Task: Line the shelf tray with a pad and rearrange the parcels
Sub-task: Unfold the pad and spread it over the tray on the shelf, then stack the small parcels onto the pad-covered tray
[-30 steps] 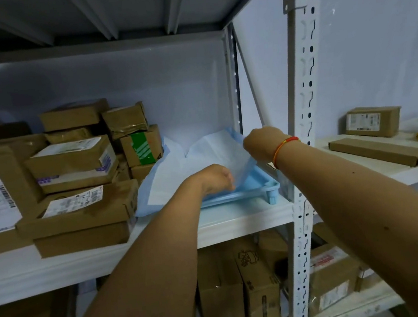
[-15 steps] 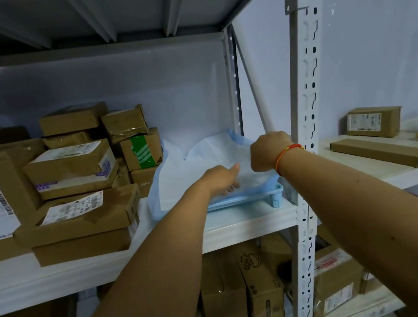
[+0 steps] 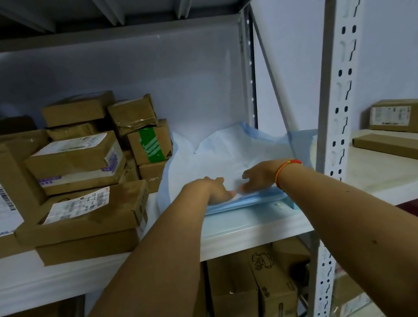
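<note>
A white pad with blue edges [image 3: 218, 154] lies crumpled over a light blue tray [image 3: 250, 202] on the middle shelf, its far side bulging up against the back wall. My left hand [image 3: 217, 190] and my right hand [image 3: 258, 176] rest side by side on the pad's near edge, palms down, fingers pressing it onto the tray's front rim. A red-and-orange band circles the right wrist. Brown cardboard parcels [image 3: 82, 163] are stacked to the left of the tray, the nearest flat box [image 3: 84, 221] beside my left forearm.
A white perforated upright [image 3: 339, 116] stands just right of the tray. On the neighbouring shelf to the right lie a small labelled box [image 3: 400, 115] and a long flat carton [image 3: 401, 149]. More boxes [image 3: 252, 287] fill the shelf below.
Both hands have come down from the raised pad to its near edge and now lie close together. The pad sits lower over the tray.
</note>
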Demonstrator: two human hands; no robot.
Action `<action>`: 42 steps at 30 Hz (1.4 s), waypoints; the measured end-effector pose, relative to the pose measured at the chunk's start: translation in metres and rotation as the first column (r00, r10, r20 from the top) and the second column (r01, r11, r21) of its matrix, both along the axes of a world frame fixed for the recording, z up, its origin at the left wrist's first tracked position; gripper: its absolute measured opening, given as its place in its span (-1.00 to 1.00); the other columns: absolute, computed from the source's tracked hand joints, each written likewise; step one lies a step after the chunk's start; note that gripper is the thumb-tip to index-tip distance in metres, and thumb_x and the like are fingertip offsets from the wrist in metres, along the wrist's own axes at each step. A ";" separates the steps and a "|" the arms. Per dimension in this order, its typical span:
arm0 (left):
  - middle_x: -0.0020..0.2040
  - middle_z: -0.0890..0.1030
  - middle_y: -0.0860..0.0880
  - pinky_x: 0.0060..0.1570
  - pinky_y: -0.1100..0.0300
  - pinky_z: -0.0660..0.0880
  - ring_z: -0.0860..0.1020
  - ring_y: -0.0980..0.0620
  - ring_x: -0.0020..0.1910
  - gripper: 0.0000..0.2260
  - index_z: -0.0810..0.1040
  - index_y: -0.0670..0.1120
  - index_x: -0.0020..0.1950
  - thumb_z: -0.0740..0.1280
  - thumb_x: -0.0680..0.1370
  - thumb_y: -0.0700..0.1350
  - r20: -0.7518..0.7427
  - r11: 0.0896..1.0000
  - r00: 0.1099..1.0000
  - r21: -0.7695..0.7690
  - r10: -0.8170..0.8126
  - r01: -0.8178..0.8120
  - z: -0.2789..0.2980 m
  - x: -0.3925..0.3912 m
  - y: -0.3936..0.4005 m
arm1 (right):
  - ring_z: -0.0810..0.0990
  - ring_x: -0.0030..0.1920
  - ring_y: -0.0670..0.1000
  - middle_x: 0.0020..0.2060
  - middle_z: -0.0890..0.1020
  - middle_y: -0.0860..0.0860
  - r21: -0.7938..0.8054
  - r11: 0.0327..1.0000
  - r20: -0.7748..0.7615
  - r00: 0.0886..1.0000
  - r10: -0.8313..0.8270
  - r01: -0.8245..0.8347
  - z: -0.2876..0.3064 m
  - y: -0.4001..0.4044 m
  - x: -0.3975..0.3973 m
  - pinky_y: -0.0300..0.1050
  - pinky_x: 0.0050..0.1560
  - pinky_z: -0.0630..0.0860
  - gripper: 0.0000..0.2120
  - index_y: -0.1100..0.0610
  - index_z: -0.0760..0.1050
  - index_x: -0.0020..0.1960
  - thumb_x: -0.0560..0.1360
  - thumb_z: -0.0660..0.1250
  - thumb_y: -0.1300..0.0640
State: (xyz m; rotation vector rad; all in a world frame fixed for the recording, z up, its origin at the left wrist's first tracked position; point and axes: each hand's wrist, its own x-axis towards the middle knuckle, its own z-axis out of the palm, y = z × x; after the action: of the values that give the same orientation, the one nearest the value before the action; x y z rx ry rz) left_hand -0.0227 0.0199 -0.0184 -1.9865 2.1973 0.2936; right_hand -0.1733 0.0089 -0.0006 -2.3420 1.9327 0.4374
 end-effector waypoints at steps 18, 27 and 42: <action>0.57 0.12 -0.13 0.49 -0.12 0.07 0.13 -0.18 0.53 -0.34 0.06 -0.09 0.57 -0.02 0.59 0.28 0.054 0.994 0.993 -0.029 0.108 -0.107 0.000 -0.005 -0.017 | 0.49 0.26 0.17 0.27 0.54 0.11 -0.033 0.998 -0.025 0.999 -0.047 0.046 -0.007 -0.028 0.000 0.05 0.32 0.37 -0.45 0.17 0.45 0.35 0.58 0.13 -0.23; 0.57 0.14 -0.13 0.47 -0.21 0.06 0.13 -0.21 0.52 -0.30 0.07 -0.10 0.56 -0.11 0.55 0.31 0.082 0.980 0.977 0.020 0.196 -0.199 -0.015 0.007 -0.036 | 0.40 0.38 0.16 0.39 0.44 0.15 -0.037 0.999 0.018 0.999 -0.035 0.035 -0.009 -0.030 -0.020 0.04 0.40 0.25 -0.47 0.22 0.39 0.40 0.64 0.07 -0.15; 0.17 0.57 -0.18 -0.05 0.06 0.47 0.56 -0.17 0.12 -0.77 0.52 -0.17 0.21 0.19 0.60 -0.18 -0.412 0.576 0.849 -0.625 0.330 -0.527 0.069 0.035 0.078 | 0.52 -0.06 0.18 -0.07 0.57 0.18 -0.451 0.884 0.347 0.888 0.302 -0.125 0.018 0.012 0.089 0.04 0.04 0.47 -0.52 0.14 0.38 -0.19 0.64 -0.06 -0.18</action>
State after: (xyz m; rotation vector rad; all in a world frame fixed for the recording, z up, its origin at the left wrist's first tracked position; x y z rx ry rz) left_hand 0.0119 0.0983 0.0509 -3.0924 2.1034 -0.3842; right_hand -0.0840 0.0205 0.0174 -2.6339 1.6897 -0.4877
